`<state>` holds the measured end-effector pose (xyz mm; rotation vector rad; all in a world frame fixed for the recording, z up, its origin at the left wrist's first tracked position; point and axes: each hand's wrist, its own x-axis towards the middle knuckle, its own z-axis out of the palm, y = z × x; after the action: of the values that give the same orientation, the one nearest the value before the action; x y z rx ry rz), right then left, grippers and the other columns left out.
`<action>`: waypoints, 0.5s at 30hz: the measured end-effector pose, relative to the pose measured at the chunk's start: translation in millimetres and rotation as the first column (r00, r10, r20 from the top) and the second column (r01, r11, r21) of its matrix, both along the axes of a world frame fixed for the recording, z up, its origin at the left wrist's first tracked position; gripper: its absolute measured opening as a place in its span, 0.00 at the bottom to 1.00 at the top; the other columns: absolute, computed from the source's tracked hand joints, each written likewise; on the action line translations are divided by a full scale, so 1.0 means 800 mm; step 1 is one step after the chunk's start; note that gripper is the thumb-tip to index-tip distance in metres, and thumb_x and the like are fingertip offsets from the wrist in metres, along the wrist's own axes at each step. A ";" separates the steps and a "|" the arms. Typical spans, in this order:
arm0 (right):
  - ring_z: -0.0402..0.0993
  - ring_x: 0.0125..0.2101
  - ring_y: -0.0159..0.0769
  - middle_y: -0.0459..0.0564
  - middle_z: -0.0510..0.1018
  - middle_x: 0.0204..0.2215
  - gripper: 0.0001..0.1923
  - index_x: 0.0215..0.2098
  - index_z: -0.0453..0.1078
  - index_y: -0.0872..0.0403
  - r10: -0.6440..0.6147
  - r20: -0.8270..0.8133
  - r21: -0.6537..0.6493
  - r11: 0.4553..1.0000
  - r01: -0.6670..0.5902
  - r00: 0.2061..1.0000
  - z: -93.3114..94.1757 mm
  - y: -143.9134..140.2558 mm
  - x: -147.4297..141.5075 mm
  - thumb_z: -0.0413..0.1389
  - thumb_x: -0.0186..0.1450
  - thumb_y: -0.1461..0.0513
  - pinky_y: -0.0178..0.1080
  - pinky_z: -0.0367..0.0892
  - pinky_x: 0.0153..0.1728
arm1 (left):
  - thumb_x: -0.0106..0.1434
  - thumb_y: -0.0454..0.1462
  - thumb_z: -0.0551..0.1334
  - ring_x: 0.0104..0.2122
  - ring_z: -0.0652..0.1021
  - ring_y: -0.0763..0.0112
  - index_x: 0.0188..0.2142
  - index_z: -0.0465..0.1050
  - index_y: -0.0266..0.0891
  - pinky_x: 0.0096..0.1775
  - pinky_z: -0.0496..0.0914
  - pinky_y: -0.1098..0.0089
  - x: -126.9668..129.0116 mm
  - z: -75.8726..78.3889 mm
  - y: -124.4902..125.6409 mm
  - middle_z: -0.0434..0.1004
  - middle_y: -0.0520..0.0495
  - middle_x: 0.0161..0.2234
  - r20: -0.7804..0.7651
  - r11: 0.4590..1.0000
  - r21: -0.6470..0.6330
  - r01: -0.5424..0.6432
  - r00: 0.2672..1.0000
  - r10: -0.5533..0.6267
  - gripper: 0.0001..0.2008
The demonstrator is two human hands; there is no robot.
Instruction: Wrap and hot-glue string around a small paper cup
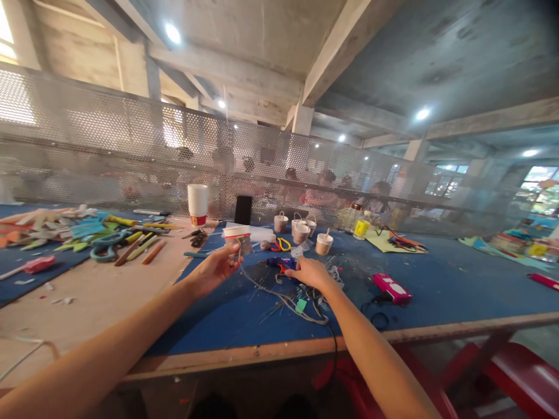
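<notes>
Ceiling lights (173,32) and windows (541,174) are glaring; the scene is reading hazy, edges bending and darkening, background blurring.

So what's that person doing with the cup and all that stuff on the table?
A person sits at a long blue-covered worktable. Their left hand holds up a small paper cup with a white rim, with a thin grey cord hanging from it. Their right hand rests on a blue glue gun lying on the table. Behind stand more small cups with handles, a stack of white cups and yellow-handled scissors.
</notes>
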<state>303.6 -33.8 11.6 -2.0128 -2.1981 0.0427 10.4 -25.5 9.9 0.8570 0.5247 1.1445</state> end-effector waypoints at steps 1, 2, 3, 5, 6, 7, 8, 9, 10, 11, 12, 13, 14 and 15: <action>0.80 0.42 0.53 0.59 0.83 0.38 0.24 0.37 0.76 0.53 -0.001 0.002 -0.017 1.000 0.001 1.000 -0.001 0.001 0.001 0.56 0.64 0.42 0.42 0.69 0.39 | 0.66 0.29 0.63 0.27 0.81 0.74 0.44 0.77 0.33 0.28 0.78 0.78 0.000 -0.001 0.001 0.84 0.38 0.43 0.000 1.000 -0.009 -0.006 1.000 0.006 0.08; 0.80 0.43 0.53 0.59 0.83 0.38 0.23 0.36 0.77 0.52 -0.002 -0.001 -0.026 1.000 0.002 1.000 -0.002 0.003 0.001 0.57 0.63 0.42 0.42 0.69 0.38 | 0.65 0.29 0.64 0.26 0.81 0.73 0.44 0.77 0.33 0.28 0.78 0.78 -0.001 -0.001 0.002 0.84 0.38 0.41 0.000 1.000 -0.020 -0.013 1.000 0.013 0.08; 0.80 0.42 0.53 0.59 0.83 0.38 0.21 0.33 0.77 0.52 -0.006 -0.010 -0.027 1.000 0.005 1.000 -0.002 0.004 0.001 0.58 0.62 0.44 0.42 0.69 0.38 | 0.65 0.29 0.64 0.26 0.81 0.73 0.43 0.77 0.33 0.28 0.78 0.78 -0.001 -0.002 0.003 0.84 0.39 0.40 0.001 0.999 -0.030 -0.022 1.000 0.022 0.07; 0.81 0.40 0.52 0.58 0.83 0.33 0.18 0.27 0.75 0.52 -0.023 -0.058 -0.022 1.000 0.022 0.998 -0.004 0.007 0.002 0.59 0.62 0.47 0.42 0.69 0.38 | 0.65 0.29 0.65 0.25 0.81 0.73 0.42 0.78 0.33 0.28 0.78 0.78 -0.003 -0.004 0.005 0.84 0.41 0.36 0.005 0.998 -0.047 -0.034 0.999 0.034 0.06; 0.81 0.38 0.51 0.56 0.82 0.28 0.17 0.24 0.74 0.52 -0.037 -0.107 -0.019 0.999 0.035 0.994 -0.004 0.009 0.003 0.59 0.61 0.49 0.42 0.69 0.37 | 0.65 0.29 0.65 0.25 0.81 0.73 0.42 0.78 0.33 0.28 0.78 0.78 -0.003 -0.005 0.006 0.84 0.42 0.35 0.006 0.998 -0.050 -0.034 0.999 0.034 0.06; 0.81 0.35 0.49 0.54 0.80 0.23 0.17 0.21 0.72 0.52 -0.049 -0.182 -0.015 0.999 0.047 0.982 -0.005 0.011 0.004 0.60 0.61 0.51 0.41 0.69 0.36 | 0.65 0.30 0.65 0.25 0.81 0.73 0.42 0.78 0.33 0.28 0.78 0.78 -0.003 -0.005 0.007 0.84 0.42 0.34 0.007 0.998 -0.051 -0.029 1.000 0.030 0.06; 0.80 0.31 0.47 0.51 0.78 0.19 0.16 0.20 0.70 0.52 -0.058 -0.302 -0.015 0.998 0.056 0.952 -0.006 0.013 0.006 0.61 0.60 0.53 0.41 0.69 0.35 | 0.66 0.30 0.64 0.26 0.81 0.73 0.42 0.78 0.33 0.28 0.78 0.77 -0.003 -0.005 0.007 0.84 0.42 0.35 0.008 0.999 -0.048 -0.025 1.000 0.025 0.06; 0.79 0.28 0.44 0.49 0.75 0.16 0.14 0.20 0.69 0.52 -0.060 -0.447 -0.015 0.998 0.059 0.892 -0.006 0.016 0.007 0.62 0.59 0.55 0.40 0.69 0.34 | 0.66 0.30 0.64 0.26 0.81 0.73 0.43 0.77 0.33 0.28 0.78 0.77 -0.003 -0.004 0.007 0.84 0.41 0.37 0.008 0.999 -0.046 -0.020 1.000 0.021 0.06; 0.77 0.25 0.41 0.47 0.74 0.16 0.12 0.21 0.69 0.52 -0.055 -0.589 -0.014 0.998 0.058 0.806 -0.006 0.018 0.008 0.63 0.58 0.57 0.40 0.70 0.32 | 0.66 0.31 0.64 0.26 0.81 0.72 0.44 0.77 0.33 0.28 0.78 0.77 -0.003 -0.004 0.006 0.84 0.40 0.38 0.008 0.999 -0.045 -0.017 1.000 0.017 0.07; 0.75 0.23 0.39 0.46 0.75 0.17 0.10 0.24 0.69 0.52 -0.046 -0.699 -0.010 0.998 0.055 0.713 -0.006 0.020 0.008 0.63 0.57 0.57 0.39 0.70 0.30 | 0.66 0.31 0.64 0.27 0.81 0.72 0.45 0.77 0.33 0.28 0.78 0.77 -0.003 -0.003 0.006 0.84 0.39 0.39 0.011 0.999 -0.047 -0.018 1.000 0.018 0.08; 0.74 0.22 0.36 0.45 0.76 0.20 0.09 0.26 0.70 0.53 -0.031 -0.783 -0.006 0.999 0.042 0.622 -0.005 0.022 0.007 0.63 0.58 0.57 0.38 0.70 0.28 | 0.66 0.31 0.64 0.27 0.82 0.72 0.46 0.77 0.34 0.28 0.78 0.76 -0.003 -0.003 0.006 0.84 0.39 0.39 0.014 0.998 -0.052 -0.021 1.000 0.022 0.09; 0.73 0.22 0.34 0.45 0.76 0.22 0.09 0.29 0.70 0.53 -0.009 -0.845 -0.002 1.000 0.013 0.535 -0.004 0.024 0.006 0.62 0.59 0.56 0.36 0.70 0.26 | 0.66 0.30 0.64 0.27 0.82 0.71 0.46 0.77 0.34 0.28 0.78 0.76 -0.003 -0.003 0.006 0.84 0.39 0.39 0.017 0.998 -0.057 -0.023 1.000 0.024 0.10; 0.73 0.22 0.32 0.45 0.77 0.24 0.10 0.31 0.70 0.53 0.012 -0.892 0.000 1.000 -0.026 0.452 -0.003 0.024 0.003 0.61 0.59 0.55 0.35 0.70 0.25 | 0.65 0.30 0.64 0.28 0.82 0.70 0.47 0.76 0.35 0.28 0.78 0.76 -0.003 -0.003 0.006 0.84 0.40 0.38 0.018 0.998 -0.062 -0.025 0.999 0.026 0.10; 0.72 0.22 0.31 0.45 0.77 0.25 0.11 0.31 0.70 0.53 0.031 -0.932 0.005 0.997 -0.075 0.362 -0.001 0.023 0.000 0.61 0.59 0.54 0.33 0.70 0.24 | 0.65 0.31 0.64 0.28 0.82 0.70 0.48 0.76 0.35 0.28 0.78 0.76 -0.003 -0.004 0.006 0.84 0.40 0.37 0.016 0.997 -0.070 -0.027 0.999 0.028 0.11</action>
<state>303.8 -15.1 10.6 -1.2887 -1.4291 1.0008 8.3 -20.8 6.9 0.7813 0.5612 1.1510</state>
